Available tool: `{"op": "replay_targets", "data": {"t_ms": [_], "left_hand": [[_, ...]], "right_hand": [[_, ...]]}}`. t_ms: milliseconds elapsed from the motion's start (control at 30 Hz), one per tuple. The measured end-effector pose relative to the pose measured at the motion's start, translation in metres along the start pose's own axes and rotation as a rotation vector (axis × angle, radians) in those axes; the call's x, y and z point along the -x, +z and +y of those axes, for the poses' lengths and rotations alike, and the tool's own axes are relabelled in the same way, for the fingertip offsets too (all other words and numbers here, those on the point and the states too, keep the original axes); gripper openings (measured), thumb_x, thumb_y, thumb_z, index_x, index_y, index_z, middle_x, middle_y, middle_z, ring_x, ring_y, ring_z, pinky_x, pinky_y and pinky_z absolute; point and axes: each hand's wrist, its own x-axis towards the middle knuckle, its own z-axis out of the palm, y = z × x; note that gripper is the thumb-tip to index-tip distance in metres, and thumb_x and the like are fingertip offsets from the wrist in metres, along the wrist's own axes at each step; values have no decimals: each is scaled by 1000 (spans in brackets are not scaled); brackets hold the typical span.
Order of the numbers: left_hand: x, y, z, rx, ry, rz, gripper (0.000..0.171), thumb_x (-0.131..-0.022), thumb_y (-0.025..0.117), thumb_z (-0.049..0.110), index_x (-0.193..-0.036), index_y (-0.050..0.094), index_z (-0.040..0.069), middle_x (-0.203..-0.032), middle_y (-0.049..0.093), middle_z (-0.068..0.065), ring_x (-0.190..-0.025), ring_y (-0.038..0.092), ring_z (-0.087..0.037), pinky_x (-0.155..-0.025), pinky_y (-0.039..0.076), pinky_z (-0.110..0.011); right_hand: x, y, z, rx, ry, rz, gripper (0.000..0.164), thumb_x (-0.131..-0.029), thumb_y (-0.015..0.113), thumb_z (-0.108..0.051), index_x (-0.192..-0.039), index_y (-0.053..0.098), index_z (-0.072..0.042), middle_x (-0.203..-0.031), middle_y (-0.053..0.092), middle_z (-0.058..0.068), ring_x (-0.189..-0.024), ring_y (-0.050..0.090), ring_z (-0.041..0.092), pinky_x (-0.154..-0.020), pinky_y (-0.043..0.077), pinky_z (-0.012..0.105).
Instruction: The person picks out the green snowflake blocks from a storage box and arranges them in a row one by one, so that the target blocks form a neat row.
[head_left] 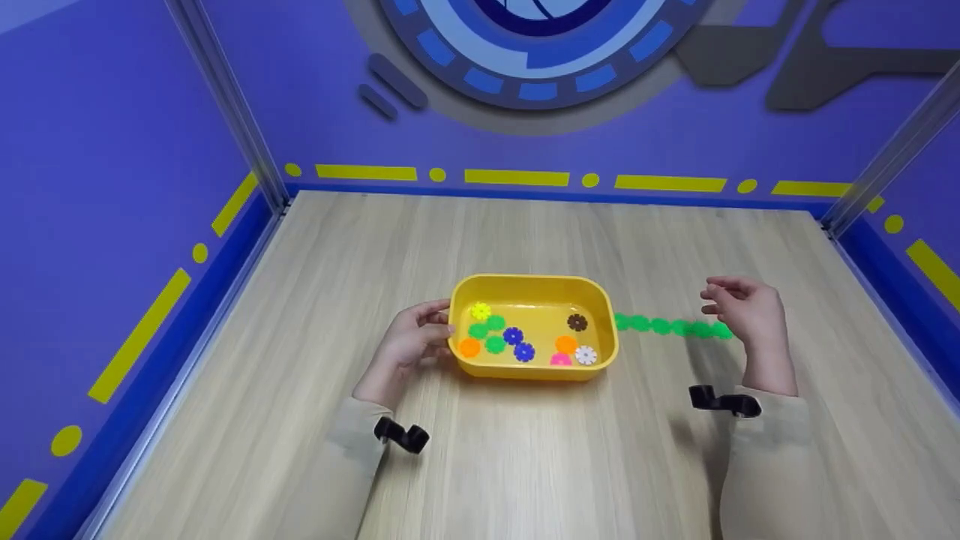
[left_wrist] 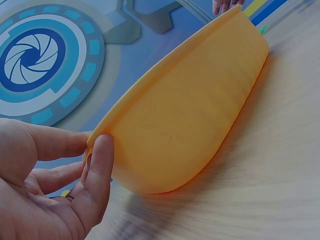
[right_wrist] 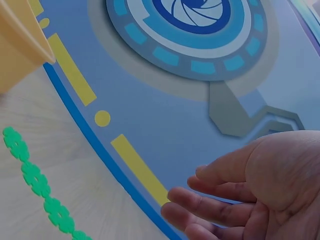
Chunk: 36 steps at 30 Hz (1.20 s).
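A yellow plastic tub (head_left: 534, 373) sits on the table, its left end tilted slightly up in the left wrist view. My left hand (head_left: 414, 335) pinches the tub's left rim between thumb and fingers. Inside the tub lie several flower-shaped plastic discs, among them a brown disc (head_left: 577, 322), a white disc (head_left: 586, 355) and a yellow disc (head_left: 481, 310). A chain of joined green discs (head_left: 661, 326) runs from the tub's right side toward my right hand (head_left: 750, 311). That hand hovers above the chain's right end, fingers loosely bent and holding nothing.
The wooden table (head_left: 540, 457) is bordered by a purple-blue back wall (head_left: 525, 150) and side panels with yellow markings. Metal posts (head_left: 232, 97) stand at the rear corners. A black wrist mount (head_left: 724, 403) sits on each sleeve.
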Motion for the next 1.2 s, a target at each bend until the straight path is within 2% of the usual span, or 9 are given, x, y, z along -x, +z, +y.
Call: {"op": "replay_targets", "data": {"t_ms": [100,167,367,600,833,933,1200], "left_hand": [[0,0,0,4,7,-1,56,-90,68,-5,-144,57,4,-111,57,-8,-76,62,-15,-62,59,-24],[0,0,-1,5,11,-1,56,-89,67,-5,-143,58,4,-110,58,-8,-76,62,-15,-62,59,-24],[-1,0,-3,5,13,1,56,-89,67,-5,-143,58,3,-111,59,-9,-79,62,-16,-63,60,-25],[-2,0,-2,5,-14,7,55,-90,69,-3,-144,58,7,-113,58,-8,-77,62,-16,-66,60,-28],[-1,0,-1,12,-24,-6,56,-91,68,-4,-144,57,6,-111,57,-7,-71,61,-14,-62,58,-25],[-1,1,0,12,-27,-5,56,-90,68,-4,-144,58,6,-111,57,-7,-72,62,-14,-63,59,-26],[-2,0,-1,13,-21,-6,55,-90,67,-4,-144,58,7,-111,57,-8,-73,62,-15,-66,60,-27]], "right_hand": [[2,6,-5,27,-20,-5,48,-106,52,-35,-141,59,-2,-114,73,5,-77,67,-9,-73,55,14],[4,9,-8,40,-40,-11,47,-106,52,-35,-140,60,-2,-120,71,12,-78,67,-9,-74,55,15],[7,18,-17,36,-98,-54,45,-106,53,-33,-137,61,-2,-115,72,9,-79,68,-7,-73,55,13],[12,32,-28,58,-167,-75,44,-105,56,-34,-135,63,-2,-121,70,21,-79,68,-7,-72,54,11],[16,44,-37,81,-189,-96,41,-106,56,-32,-133,64,-3,-119,70,22,-79,68,-5,-74,56,13],[17,50,-41,81,-203,-112,40,-106,56,-30,-133,65,-2,-119,71,22,-81,70,0,-73,54,11],[20,66,-49,83,-231,-158,36,-105,57,-26,-130,66,-1,-117,71,23,-92,75,23,-75,58,17]]}}
